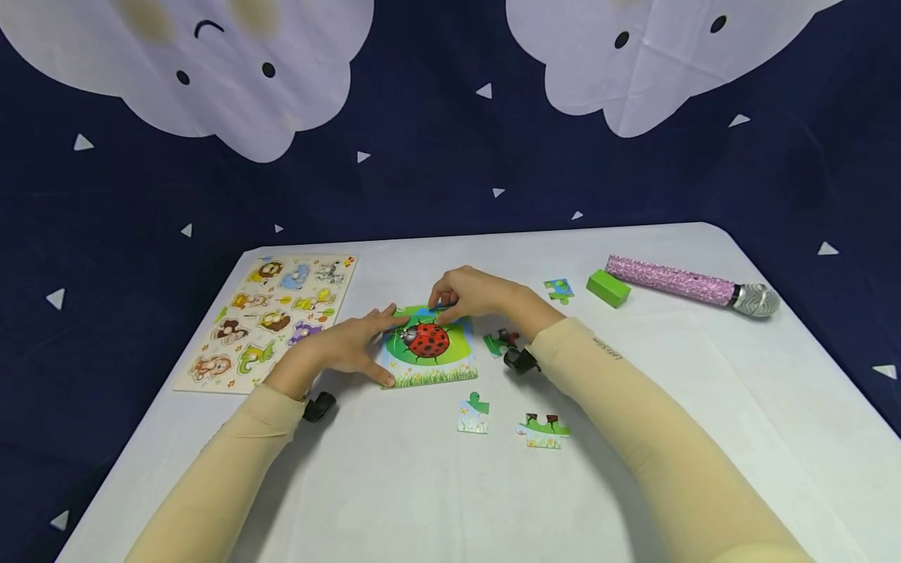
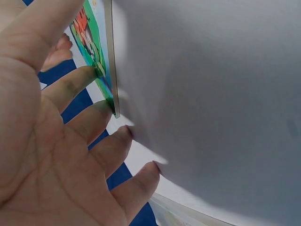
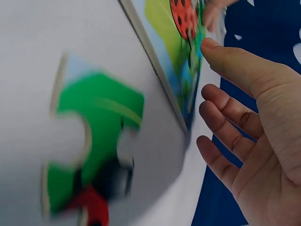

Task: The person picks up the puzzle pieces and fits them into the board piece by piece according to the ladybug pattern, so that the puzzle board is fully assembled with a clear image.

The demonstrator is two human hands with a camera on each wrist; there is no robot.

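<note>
A square ladybug jigsaw puzzle [image 1: 428, 342] lies mid-table. My left hand [image 1: 350, 344] spans its left side with fingers spread, the thumb at the lower left corner and the index finger on the upper left. My right hand [image 1: 475, 292] is at the top edge, thumb over the picture and index finger bent down. A dark bluish sliver shows between them; whether they pinch it I cannot tell. In the right wrist view, the other fingers [image 3: 214, 113] curve loosely, apart from the board. A green, red and black jigsaw piece [image 3: 101, 122] lies near the right wrist.
Two more pieces, a flowered one [image 1: 473, 416] and a green-topped one [image 1: 543, 432], lie in front. A blue-green piece [image 1: 559, 290], a green block [image 1: 608, 288] and a glittery pink microphone [image 1: 676, 282] lie at the back right. An animal board [image 1: 271, 320] is at left.
</note>
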